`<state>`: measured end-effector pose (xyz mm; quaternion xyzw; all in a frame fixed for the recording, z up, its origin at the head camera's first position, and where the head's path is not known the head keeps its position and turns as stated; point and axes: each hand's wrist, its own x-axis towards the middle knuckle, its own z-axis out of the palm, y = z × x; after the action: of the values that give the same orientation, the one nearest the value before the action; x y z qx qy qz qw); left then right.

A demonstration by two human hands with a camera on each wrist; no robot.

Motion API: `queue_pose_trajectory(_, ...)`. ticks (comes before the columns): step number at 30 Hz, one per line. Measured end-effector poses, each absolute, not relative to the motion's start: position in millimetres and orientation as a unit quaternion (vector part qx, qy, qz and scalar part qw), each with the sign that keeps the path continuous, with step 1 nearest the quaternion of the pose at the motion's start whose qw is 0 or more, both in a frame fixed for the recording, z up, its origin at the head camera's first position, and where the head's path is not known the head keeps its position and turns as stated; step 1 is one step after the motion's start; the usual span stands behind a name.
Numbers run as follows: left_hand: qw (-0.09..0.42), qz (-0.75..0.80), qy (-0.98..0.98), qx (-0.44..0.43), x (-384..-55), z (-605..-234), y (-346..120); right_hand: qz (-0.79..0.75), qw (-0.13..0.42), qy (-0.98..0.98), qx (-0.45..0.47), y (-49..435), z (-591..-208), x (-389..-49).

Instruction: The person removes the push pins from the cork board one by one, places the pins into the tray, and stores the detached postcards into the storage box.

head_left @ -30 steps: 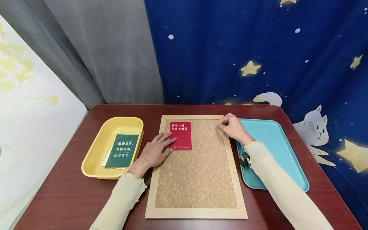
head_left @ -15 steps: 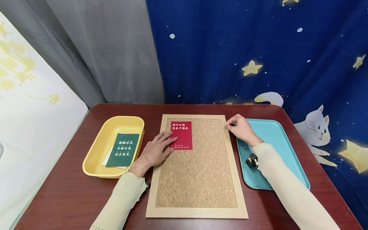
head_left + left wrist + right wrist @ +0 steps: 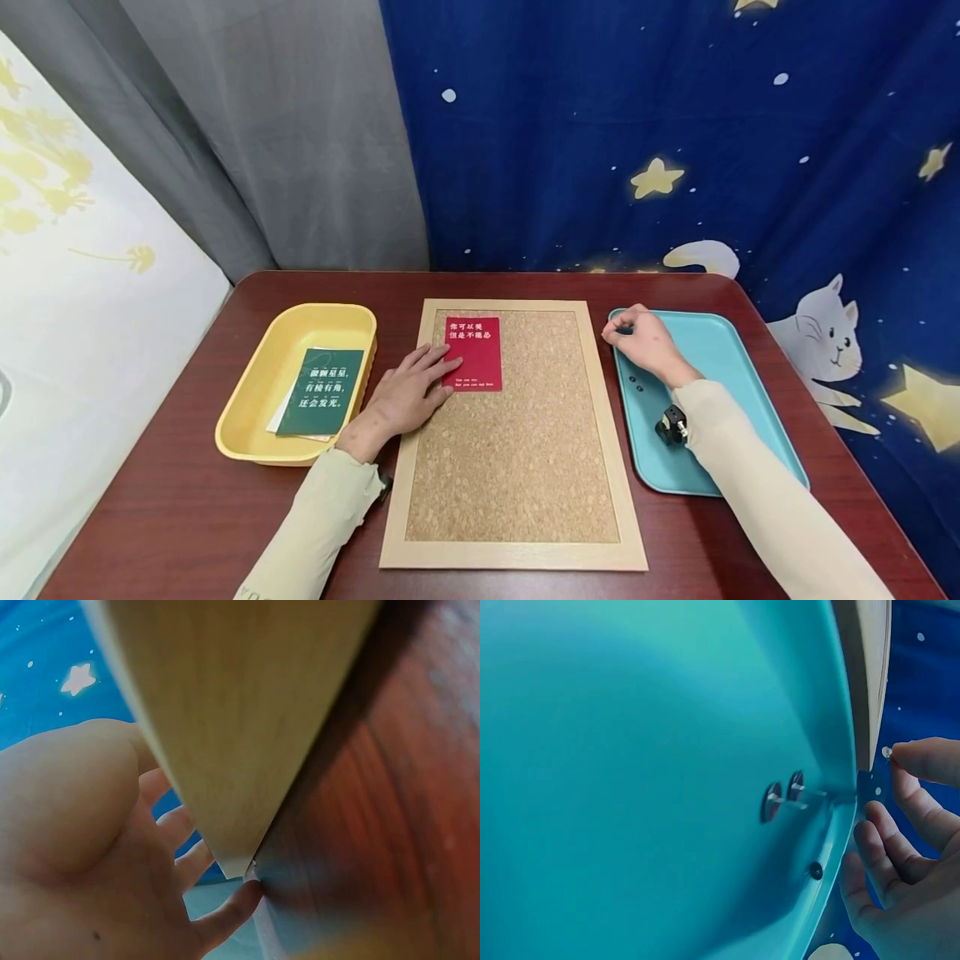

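Observation:
My left hand [image 3: 407, 389] lies with fingers spread across the left edge of a wood-framed cork board [image 3: 517, 467]. Its fingertips rest on a red card [image 3: 472, 354] with white lettering, which lies flat near the board's upper left. In the left wrist view, the fingers [image 3: 191, 866] extend past the frame's side [image 3: 232, 727]. My right hand [image 3: 651, 340] is at the top left corner of a blue tray [image 3: 720, 367]. Thumb and index finger pinch a small shiny thumbtack [image 3: 887, 752], mostly hidden. Dark-headed thumbtacks [image 3: 771, 802] with metal pins lie in the tray.
A yellow basket [image 3: 247, 417] at the left holds a green card [image 3: 321, 392] with a pale card partly under it. Both containers and the board stand on a dark red-brown table [image 3: 187, 500]. A blue starry curtain [image 3: 540, 150] hangs behind.
My right hand has moved right, from the board's top right corner to the tray's top left corner, its fingertips still together. My left hand stays on the red card and board.

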<state>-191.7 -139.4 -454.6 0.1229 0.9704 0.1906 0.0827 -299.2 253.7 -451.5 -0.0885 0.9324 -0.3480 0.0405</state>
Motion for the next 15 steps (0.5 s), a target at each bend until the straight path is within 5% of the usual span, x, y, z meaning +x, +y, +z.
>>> queue_pose_trajectory(15,0.075,0.189,0.971,0.126,-191,-454,-139,-0.347,0.031,0.934,-0.079,274,-460,-295)
